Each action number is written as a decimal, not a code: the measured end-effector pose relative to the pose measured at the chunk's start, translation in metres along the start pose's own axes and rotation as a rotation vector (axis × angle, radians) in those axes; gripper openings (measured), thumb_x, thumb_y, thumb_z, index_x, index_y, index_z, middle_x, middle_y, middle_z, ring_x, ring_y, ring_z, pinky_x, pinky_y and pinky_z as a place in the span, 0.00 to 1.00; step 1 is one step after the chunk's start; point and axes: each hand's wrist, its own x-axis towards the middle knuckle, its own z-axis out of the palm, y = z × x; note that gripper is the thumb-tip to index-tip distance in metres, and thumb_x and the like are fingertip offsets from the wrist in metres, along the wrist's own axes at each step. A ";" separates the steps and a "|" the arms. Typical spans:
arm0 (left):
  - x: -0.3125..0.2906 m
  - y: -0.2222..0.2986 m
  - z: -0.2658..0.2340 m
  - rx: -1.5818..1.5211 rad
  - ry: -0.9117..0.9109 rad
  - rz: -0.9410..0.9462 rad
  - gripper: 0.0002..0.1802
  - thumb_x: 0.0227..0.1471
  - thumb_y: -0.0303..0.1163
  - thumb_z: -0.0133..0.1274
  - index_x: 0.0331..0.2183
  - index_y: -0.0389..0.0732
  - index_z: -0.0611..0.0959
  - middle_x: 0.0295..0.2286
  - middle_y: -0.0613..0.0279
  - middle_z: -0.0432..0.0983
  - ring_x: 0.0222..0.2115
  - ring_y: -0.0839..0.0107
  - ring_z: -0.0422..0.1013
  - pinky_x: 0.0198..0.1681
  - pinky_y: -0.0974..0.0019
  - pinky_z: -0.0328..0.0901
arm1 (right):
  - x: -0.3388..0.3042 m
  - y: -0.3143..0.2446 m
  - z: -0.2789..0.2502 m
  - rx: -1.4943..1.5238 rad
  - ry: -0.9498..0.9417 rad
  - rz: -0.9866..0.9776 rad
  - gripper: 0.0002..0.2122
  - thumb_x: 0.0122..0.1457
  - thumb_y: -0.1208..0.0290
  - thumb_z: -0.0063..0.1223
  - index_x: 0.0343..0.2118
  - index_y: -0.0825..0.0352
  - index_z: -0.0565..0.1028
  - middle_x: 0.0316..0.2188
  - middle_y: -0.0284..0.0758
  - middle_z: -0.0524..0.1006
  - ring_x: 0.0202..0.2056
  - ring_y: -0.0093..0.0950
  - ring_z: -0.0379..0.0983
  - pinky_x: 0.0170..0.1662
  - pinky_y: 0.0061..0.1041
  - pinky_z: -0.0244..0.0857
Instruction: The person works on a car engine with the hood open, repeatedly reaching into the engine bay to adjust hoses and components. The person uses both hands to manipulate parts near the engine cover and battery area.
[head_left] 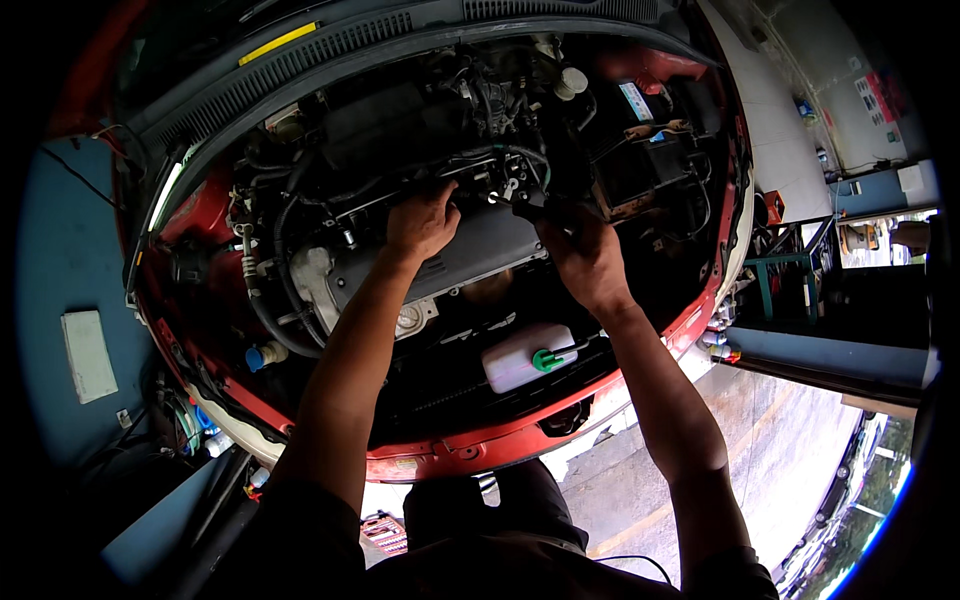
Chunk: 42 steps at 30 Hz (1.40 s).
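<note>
Both my arms reach over a dark engine cover (470, 245) in a red car's engine bay. My left hand (425, 222) is at the cover's rear edge, with the index finger stretched forward and the thumb apart from it. I see nothing held in it. My right hand (585, 258) is closed around a dark-handled tool (527, 209) at the cover's right rear end. Its bright tip (495, 198) points left, beside small metal fittings and hoses; shadow hides the exact kind of tool. A thin metal rod or pipe (365, 207) runs left of my left hand.
A pale reservoir with a green cap (508, 360) sits near the front edge. The battery (640, 105) is at the back right, and a blue cap (256, 358) at the left. The red front panel (450, 462) lies before my body. A red tool case (383, 533) rests on the floor.
</note>
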 end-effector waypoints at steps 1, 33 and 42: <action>0.004 0.003 0.001 0.024 0.059 0.039 0.18 0.51 0.37 0.53 0.46 0.49 0.80 0.39 0.53 0.79 0.38 0.54 0.77 0.41 0.55 0.73 | 0.013 0.004 0.009 -0.037 -0.019 -0.057 0.14 0.60 0.68 0.58 0.45 0.72 0.78 0.28 0.33 0.80 0.31 0.19 0.73 0.36 0.22 0.67; 0.000 -0.004 0.015 0.037 0.108 0.015 0.15 0.49 0.41 0.55 0.40 0.50 0.85 0.29 0.64 0.79 0.29 0.65 0.78 0.31 0.61 0.74 | 0.099 -0.026 0.053 -1.034 -0.482 -0.270 0.16 0.58 0.62 0.60 0.50 0.53 0.78 0.33 0.39 0.82 0.38 0.40 0.80 0.42 0.36 0.73; 0.000 -0.002 0.010 0.023 0.078 0.003 0.17 0.50 0.43 0.54 0.41 0.49 0.83 0.34 0.60 0.79 0.32 0.62 0.77 0.34 0.59 0.74 | 0.096 -0.014 0.068 -0.548 -0.340 0.094 0.17 0.54 0.64 0.61 0.46 0.63 0.79 0.36 0.40 0.83 0.41 0.37 0.80 0.45 0.33 0.72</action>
